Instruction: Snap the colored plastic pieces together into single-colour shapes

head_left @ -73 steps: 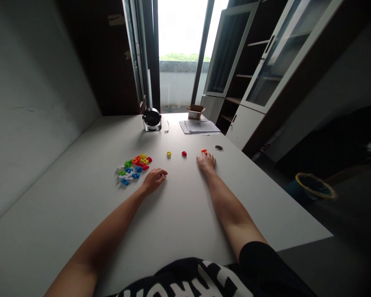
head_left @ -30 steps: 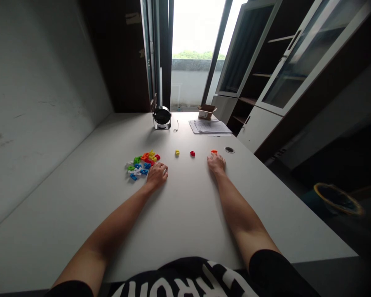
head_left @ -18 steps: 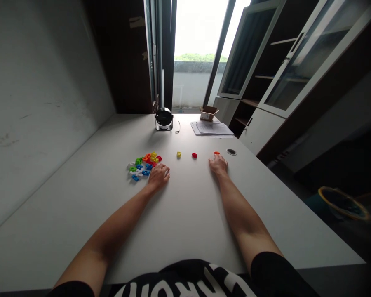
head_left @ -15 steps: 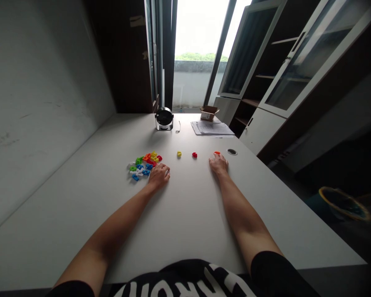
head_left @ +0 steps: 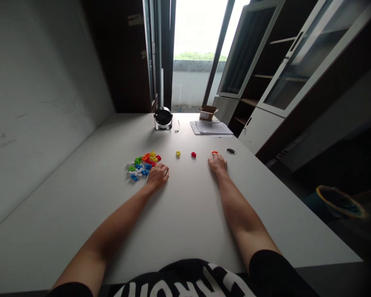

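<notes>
My left hand rests on the white table against the right side of a heap of small plastic pieces, its fingers loosely bent and apart, with nothing visible in them. The heap holds green, blue, white, orange, red and yellow pieces. Farther right, my right hand has its fingertips closed on an orange plastic piece, which the fingers partly cover. Between the hands, a yellow piece and a red piece stand apart from each other, roughly in line with the orange one.
At the back of the table stand a round black device on a silver stand and an open cardboard box. Papers lie before the box. A round cable hole is right of my right hand. A wall borders the left.
The view has shifted very slightly. Both hands and the plastic pieces keep practically the same places.
</notes>
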`<act>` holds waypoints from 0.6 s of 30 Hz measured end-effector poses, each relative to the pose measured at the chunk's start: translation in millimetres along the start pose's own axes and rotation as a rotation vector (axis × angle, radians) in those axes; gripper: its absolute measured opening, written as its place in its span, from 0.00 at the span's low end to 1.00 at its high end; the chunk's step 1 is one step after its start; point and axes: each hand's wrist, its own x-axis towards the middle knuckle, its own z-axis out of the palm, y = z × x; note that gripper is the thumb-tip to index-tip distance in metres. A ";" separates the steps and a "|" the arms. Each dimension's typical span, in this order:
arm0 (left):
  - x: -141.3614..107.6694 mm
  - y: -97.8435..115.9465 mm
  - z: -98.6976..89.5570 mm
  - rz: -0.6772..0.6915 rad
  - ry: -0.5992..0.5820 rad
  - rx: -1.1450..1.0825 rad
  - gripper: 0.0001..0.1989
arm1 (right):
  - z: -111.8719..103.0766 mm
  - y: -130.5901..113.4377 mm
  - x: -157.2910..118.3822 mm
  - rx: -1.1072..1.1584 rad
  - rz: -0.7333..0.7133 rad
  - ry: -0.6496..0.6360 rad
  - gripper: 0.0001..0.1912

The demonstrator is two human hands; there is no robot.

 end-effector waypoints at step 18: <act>22.8 -63.7 -58.8 -0.286 0.052 0.157 0.13 | -8.1 2.1 -2.1 0.127 0.050 0.019 0.23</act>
